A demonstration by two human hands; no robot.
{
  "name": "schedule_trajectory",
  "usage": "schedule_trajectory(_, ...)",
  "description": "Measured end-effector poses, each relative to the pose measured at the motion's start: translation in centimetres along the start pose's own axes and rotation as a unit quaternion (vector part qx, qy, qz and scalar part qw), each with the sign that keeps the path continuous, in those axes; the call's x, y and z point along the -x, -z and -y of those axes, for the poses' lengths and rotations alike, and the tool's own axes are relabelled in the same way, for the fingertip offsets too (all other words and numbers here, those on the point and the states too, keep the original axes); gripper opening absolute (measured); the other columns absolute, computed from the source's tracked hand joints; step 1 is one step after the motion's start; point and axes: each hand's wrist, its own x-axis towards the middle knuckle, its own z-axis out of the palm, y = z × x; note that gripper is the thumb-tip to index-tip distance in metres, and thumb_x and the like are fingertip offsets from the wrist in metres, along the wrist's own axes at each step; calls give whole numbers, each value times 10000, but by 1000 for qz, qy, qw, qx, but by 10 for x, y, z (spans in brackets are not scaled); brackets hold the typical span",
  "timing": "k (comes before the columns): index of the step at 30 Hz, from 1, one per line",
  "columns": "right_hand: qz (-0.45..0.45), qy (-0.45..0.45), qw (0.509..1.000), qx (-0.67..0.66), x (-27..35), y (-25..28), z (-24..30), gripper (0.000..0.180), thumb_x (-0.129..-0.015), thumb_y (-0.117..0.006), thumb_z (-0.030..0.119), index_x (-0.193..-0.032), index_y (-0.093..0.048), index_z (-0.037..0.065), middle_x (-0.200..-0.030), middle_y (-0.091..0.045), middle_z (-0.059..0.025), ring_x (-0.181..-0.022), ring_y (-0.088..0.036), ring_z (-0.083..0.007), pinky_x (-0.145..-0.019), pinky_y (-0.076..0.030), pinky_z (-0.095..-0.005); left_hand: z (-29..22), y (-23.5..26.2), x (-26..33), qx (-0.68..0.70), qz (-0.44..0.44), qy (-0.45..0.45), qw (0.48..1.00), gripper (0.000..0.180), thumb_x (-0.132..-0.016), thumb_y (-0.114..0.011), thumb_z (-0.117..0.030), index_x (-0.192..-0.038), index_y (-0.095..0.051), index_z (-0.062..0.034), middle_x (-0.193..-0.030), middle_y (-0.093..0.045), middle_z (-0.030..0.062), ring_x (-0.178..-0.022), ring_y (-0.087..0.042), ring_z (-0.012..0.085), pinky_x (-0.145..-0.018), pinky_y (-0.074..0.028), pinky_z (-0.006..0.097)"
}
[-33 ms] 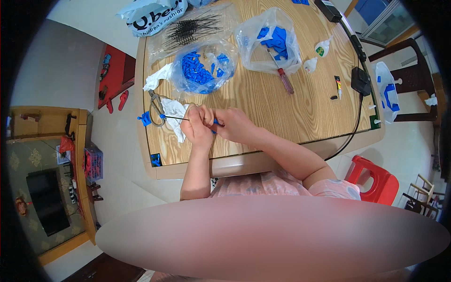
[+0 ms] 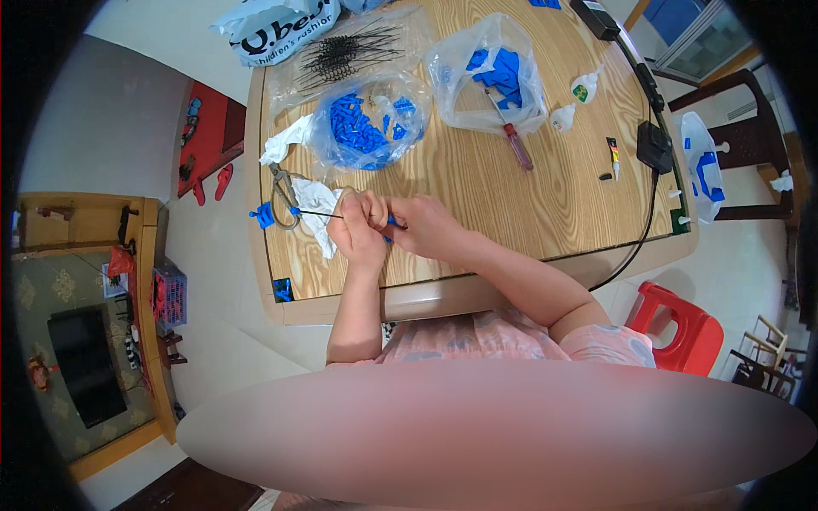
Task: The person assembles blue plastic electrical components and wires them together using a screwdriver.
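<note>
My left hand [image 2: 358,232] is closed around a thin black rod [image 2: 322,214], which sticks out to the left and has a small blue piece [image 2: 295,210] at its end. Fingers of my right hand [image 2: 426,226] pinch another small blue piece [image 2: 392,221], right up against the left hand. The rod's other end is hidden by my fingers. Close by on the left lie a crumpled white tissue [image 2: 317,200], a metal tool with looped handles [image 2: 285,198] and a blue clip-like part [image 2: 262,215].
Beyond my hands stand a clear bag of small blue parts [image 2: 358,128] and a bag of larger blue pieces [image 2: 503,77]. Black rods [image 2: 345,58] lie behind. A screwdriver [image 2: 518,146], a glue tube [image 2: 613,158] and a black power adapter [image 2: 654,146] are rightward. A red stool [image 2: 682,328] stands right.
</note>
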Motion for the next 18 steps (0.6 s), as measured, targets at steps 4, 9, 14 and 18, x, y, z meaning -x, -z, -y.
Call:
schedule_trajectory(4,6,-2,1000,5,0,3,3,200,-739,-637,205,-782,-559,26,-685,-607,-179,-673,-587,-378,-595,-450,-459,0,0,0,0,-1,4,1000,376,-962,-381,-227,-634,-255,-95,-542,-245,-17,-450,-235,71,-402,-197,232)
schedule_trajectory(9,6,-2,1000,4,0,3,4,202,-742,-638,209,-785,-560,27,-681,-607,-178,-667,-586,-380,-591,-450,-463,0,0,0,2,1,0,1000,382,-964,-381,-241,-634,-256,-94,-545,-245,-18,-452,-236,71,-403,-196,230)
schedule_trajectory(14,10,1,1000,13,0,4,4,194,-738,-635,198,-798,-564,28,-682,-606,-178,-670,-586,-380,-598,-451,-465,-1,-2,-1,-3,4,-1,1000,384,-965,-381,-251,-635,-261,-94,-546,-245,-19,-454,-237,70,-404,-192,230)
schedule_trajectory(18,4,-9,1000,5,0,2,3,188,-734,-634,192,-798,-565,29,-685,-607,-176,-676,-587,-378,-601,-453,-463,-3,-2,0,3,0,9,1000,381,-964,-381,-250,-637,-263,-96,-543,-252,-17,-456,-235,70,-407,-191,229)
